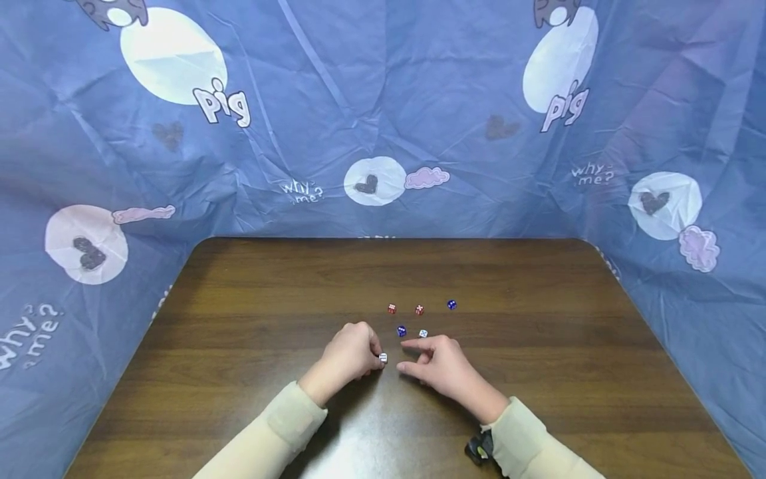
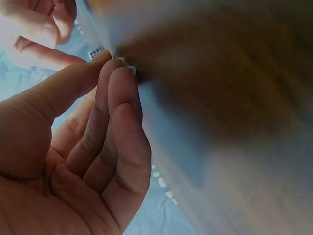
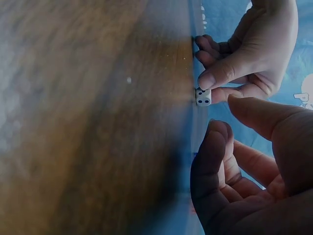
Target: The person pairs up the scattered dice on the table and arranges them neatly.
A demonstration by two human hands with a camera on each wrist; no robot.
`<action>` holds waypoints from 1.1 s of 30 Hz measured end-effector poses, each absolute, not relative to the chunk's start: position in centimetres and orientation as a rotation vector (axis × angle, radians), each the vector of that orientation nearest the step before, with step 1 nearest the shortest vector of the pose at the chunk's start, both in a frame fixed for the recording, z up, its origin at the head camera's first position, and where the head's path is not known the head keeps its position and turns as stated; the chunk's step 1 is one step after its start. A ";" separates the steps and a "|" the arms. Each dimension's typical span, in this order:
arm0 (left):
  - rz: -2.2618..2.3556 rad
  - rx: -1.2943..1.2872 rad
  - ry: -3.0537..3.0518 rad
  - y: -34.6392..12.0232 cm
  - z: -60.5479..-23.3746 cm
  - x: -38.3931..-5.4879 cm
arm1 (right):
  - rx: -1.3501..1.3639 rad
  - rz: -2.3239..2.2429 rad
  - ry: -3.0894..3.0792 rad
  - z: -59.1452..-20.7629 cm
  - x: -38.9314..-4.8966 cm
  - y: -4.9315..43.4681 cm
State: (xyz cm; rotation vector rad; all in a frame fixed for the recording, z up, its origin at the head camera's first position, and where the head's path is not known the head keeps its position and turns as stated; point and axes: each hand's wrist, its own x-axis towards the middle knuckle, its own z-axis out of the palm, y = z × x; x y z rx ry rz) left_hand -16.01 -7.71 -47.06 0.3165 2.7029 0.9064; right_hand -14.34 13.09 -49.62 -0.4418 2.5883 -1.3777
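Between its thumb and index finger, my left hand [image 1: 352, 351] pinches a white die [image 1: 383, 358] at the tabletop. The right wrist view shows dark pips on this die [image 3: 203, 97]. Just to the right is my right hand [image 1: 444, 368], its thumb and index finger stretched apart with nothing between them. Beyond its index finger lie a blue die [image 1: 401, 330] and a second white die [image 1: 423, 333]. In the left wrist view, the left thumb and fingertips partly cover the pinched die [image 2: 94, 53].
Farther back on the brown wooden table [image 1: 269, 286] sit two red dice, one on the left [image 1: 391, 309] and one on the right [image 1: 419, 310], with another blue die [image 1: 451, 305] beside them. A blue printed cloth [image 1: 335, 120] hangs behind the table and along its sides.
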 end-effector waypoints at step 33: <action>0.729 0.449 2.864 -6.1 -46.8 -14.0 | -0.587 -1.183 2.703 -49.6 -14.1 11.5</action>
